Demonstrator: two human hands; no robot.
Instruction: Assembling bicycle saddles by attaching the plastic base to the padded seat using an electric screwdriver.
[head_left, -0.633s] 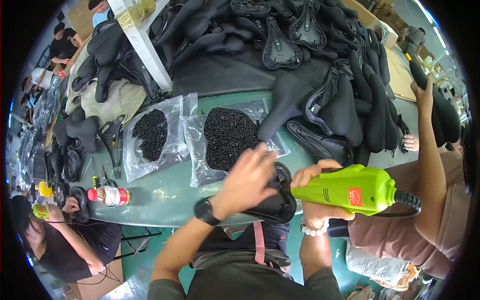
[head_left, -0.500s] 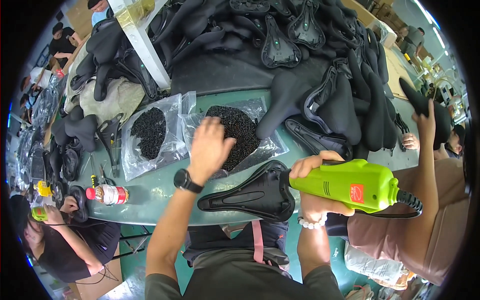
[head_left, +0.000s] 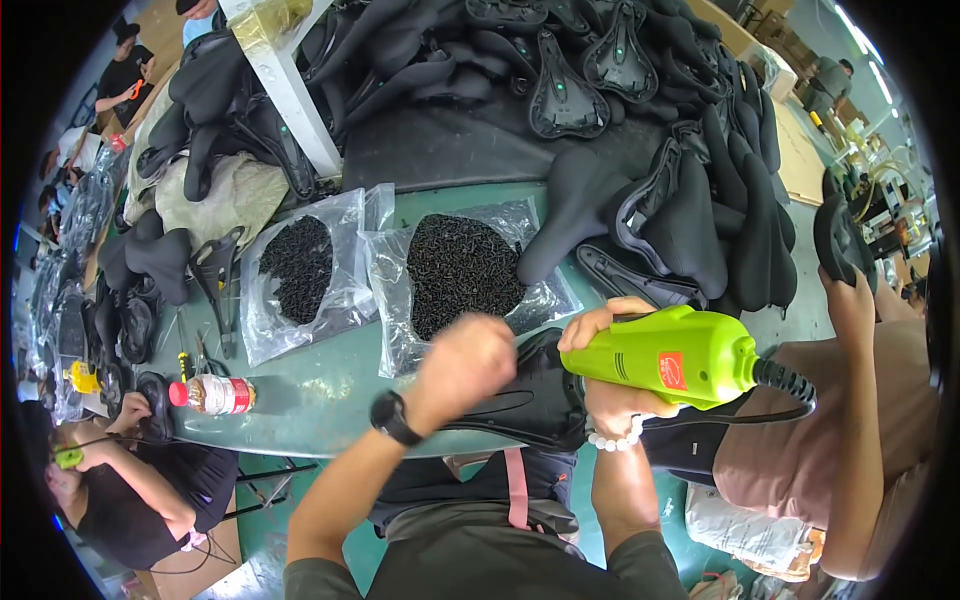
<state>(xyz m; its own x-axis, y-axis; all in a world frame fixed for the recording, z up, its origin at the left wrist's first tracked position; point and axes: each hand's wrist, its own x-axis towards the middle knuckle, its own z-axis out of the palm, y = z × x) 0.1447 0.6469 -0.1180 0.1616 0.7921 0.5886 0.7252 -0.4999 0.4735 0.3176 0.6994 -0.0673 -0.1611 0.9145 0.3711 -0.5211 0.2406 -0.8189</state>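
Note:
My right hand (head_left: 615, 395) is wrapped round a lime-green corded electric screwdriver (head_left: 655, 357), held level over the right end of a black bicycle saddle (head_left: 545, 390). The saddle lies underside up at the table's near edge, and its front end is hidden by my left wrist. My left hand (head_left: 465, 365), blurred by motion, is closed above the saddle; whatever its fingers hold is hidden. Just beyond it, an opened clear bag (head_left: 395, 325) holds a heap of small black screws (head_left: 465, 272). A second bag (head_left: 262, 335) with a smaller heap of screws (head_left: 297, 268) lies to its left.
More black saddles (head_left: 570, 205) pile up at the back and right. A drink bottle (head_left: 212, 394) lies on its side at the left, near pliers (head_left: 208, 362). A white post (head_left: 290, 100) rises at the back left. Co-workers sit on both sides, one holding a saddle (head_left: 842, 235).
My left hand has come back from the screw heap toward me, its spread fingers now closed, over the saddle. The screwdriver has shifted slightly left. The right-hand co-worker's saddle has turned.

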